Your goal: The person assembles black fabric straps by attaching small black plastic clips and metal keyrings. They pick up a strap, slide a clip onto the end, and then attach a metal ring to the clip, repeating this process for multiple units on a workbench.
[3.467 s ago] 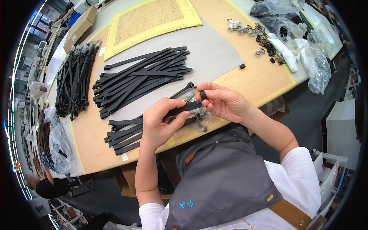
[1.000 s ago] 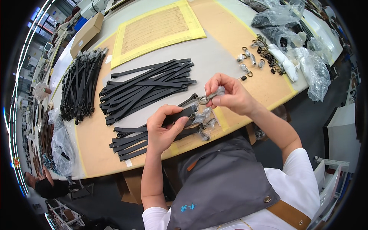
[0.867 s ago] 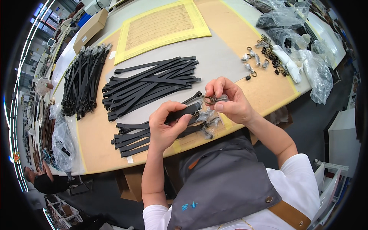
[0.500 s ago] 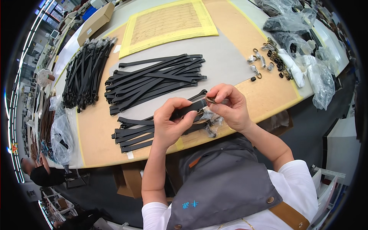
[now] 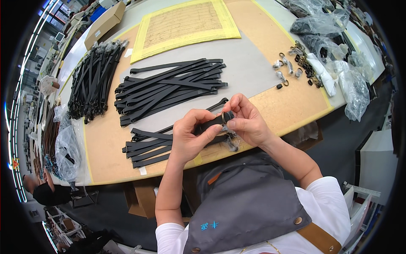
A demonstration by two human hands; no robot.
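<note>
Black strap [image 5: 210, 124] is held just above the table's near edge [image 5: 296, 122], gripped in the left hand [image 5: 190, 137], while a small metal ring [image 5: 224, 117] gets pinched at its end by the right hand [image 5: 247, 120]. Ring's best kept square, strap end flat.

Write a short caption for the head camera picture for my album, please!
Two hands, left hand and right hand, fit a metal ring onto a black strap.

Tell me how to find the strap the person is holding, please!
Start at the big tan table, then come to its near edge, where two hands meet. The black strap runs between the left hand and right hand, lifted off the table. Unlike the straps lying flat nearby, its end carries a small metal ring.
</note>
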